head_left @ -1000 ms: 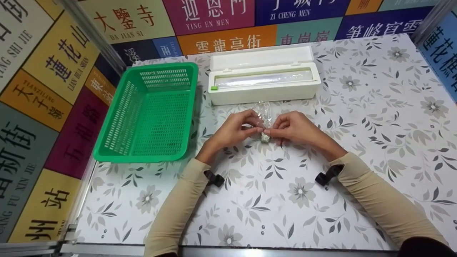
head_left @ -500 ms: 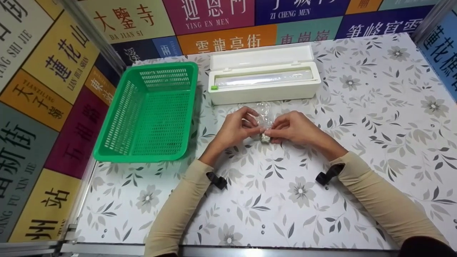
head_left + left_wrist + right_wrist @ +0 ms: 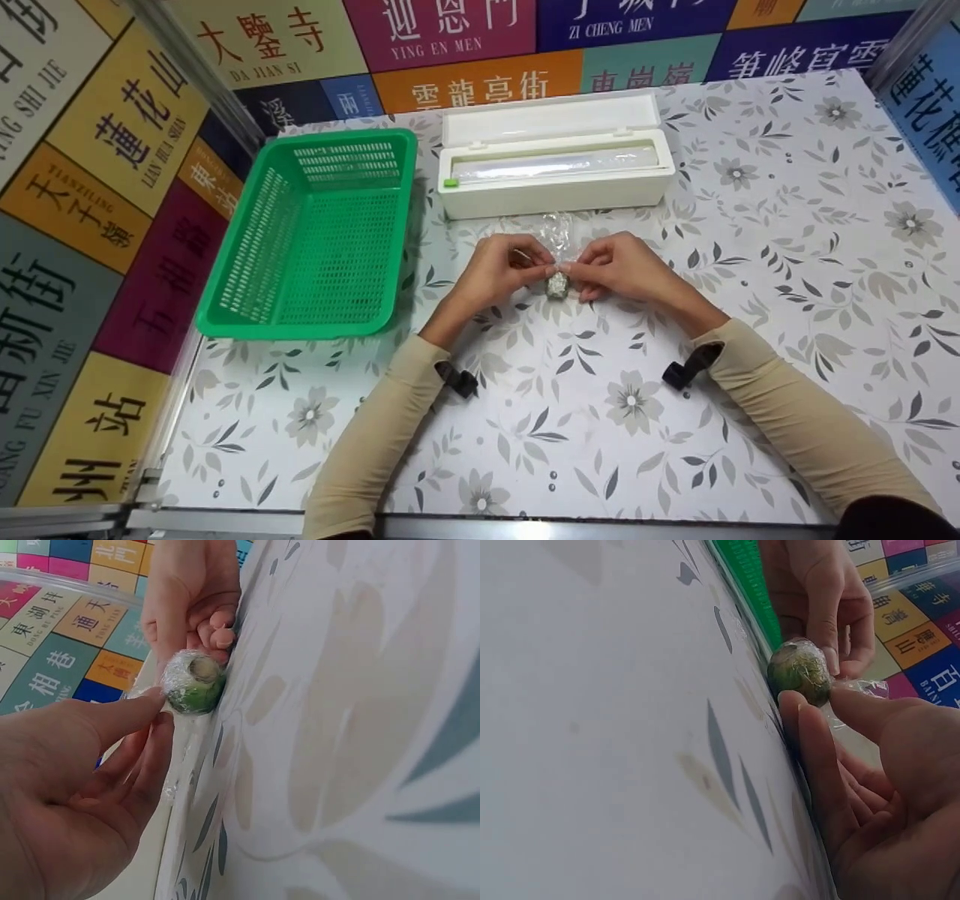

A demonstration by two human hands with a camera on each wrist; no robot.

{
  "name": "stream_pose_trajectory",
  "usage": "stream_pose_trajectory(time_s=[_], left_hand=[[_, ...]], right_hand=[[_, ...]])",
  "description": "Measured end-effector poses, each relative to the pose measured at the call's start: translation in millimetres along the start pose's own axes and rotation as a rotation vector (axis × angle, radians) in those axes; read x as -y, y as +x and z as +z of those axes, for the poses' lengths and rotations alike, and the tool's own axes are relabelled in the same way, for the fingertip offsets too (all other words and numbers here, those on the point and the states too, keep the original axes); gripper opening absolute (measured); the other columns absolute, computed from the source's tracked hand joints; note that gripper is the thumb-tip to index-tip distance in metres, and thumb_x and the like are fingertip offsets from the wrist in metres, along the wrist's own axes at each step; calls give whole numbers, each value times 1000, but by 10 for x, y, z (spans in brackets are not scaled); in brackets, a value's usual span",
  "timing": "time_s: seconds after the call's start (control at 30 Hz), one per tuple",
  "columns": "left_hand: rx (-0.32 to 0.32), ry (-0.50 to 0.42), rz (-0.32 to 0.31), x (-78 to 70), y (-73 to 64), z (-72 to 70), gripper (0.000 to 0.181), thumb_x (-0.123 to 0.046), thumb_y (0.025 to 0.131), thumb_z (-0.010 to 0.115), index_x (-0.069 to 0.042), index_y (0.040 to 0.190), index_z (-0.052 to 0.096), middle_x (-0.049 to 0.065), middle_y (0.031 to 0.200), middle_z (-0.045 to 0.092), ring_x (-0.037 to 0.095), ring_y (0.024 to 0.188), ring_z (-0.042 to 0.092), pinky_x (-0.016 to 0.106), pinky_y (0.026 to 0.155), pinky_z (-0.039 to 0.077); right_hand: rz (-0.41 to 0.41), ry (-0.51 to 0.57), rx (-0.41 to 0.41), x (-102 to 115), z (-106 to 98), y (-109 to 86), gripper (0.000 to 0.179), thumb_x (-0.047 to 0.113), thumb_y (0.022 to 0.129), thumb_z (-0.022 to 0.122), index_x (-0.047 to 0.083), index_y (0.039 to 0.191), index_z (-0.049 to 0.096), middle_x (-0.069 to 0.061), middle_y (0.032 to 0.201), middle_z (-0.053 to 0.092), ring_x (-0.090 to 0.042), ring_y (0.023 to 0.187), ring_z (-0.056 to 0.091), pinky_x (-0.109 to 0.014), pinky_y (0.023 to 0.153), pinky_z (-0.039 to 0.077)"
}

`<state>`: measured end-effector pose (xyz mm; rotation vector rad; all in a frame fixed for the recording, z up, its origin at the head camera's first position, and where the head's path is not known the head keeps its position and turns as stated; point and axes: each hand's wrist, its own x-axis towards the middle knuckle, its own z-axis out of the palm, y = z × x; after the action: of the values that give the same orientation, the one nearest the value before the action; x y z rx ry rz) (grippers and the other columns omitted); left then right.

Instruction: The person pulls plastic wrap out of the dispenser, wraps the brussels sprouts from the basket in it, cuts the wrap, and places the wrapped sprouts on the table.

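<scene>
A small round green item (image 3: 196,694), wrapped tightly in clear cling film, lies on the table between the two hands. One end shows a pale brown circle in the left wrist view; its exact kind is unclear. My left hand (image 3: 504,264) pinches the film at the item's left side with thumb and forefinger. From the other side my right hand (image 3: 624,268) pinches the film too, its thumb nearly meeting the left one. Loose cling film (image 3: 556,231) stretches away behind the fingertips toward the white box.
Behind the hands stands a white cling film box (image 3: 555,196), lid raised, with a film roll (image 3: 555,163) inside and a green slider (image 3: 451,183) at its left. A green plastic basket (image 3: 337,255) sits to the left on the flower-patterned table (image 3: 630,457). Printed panels border the table.
The fingertips have shifted slightly away from the person along the film, leaving more of the wrapped green item showing in front of them. The box and basket stay put.
</scene>
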<state>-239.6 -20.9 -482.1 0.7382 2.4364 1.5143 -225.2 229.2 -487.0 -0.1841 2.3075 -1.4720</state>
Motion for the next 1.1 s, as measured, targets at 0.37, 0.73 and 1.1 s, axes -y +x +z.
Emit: stream_pose_trajectory(time_s=[0.37, 0.73, 1.1], left_hand=[[61, 64, -71, -2, -6, -2, 19, -26, 99, 81, -12, 111, 85, 4, 99, 84, 12, 81, 77, 23, 76, 62], [77, 99, -104, -9, -25, -27, 23, -29, 100, 81, -8, 108, 83, 7, 99, 85, 14, 84, 79, 23, 75, 62], [40, -133, -177, -21, -47, -51, 51, -14, 87, 93, -5, 127, 62, 13, 108, 83, 22, 99, 82, 29, 86, 65]], right_hand=[[-114, -44, -101, -4, 29, 24, 30, 40, 94, 86, 14, 107, 78, -12, 95, 79, -20, 67, 73, -30, 58, 61], [-157, -221, -126, -12, 9, 1, 34, 49, 98, 80, 18, 85, 85, -7, 68, 73, -15, 53, 64, -23, 50, 50], [-140, -118, 48, -19, -16, 26, 34, 37, 101, 79, 11, 122, 81, -13, 102, 80, -14, 71, 73, -26, 60, 59]])
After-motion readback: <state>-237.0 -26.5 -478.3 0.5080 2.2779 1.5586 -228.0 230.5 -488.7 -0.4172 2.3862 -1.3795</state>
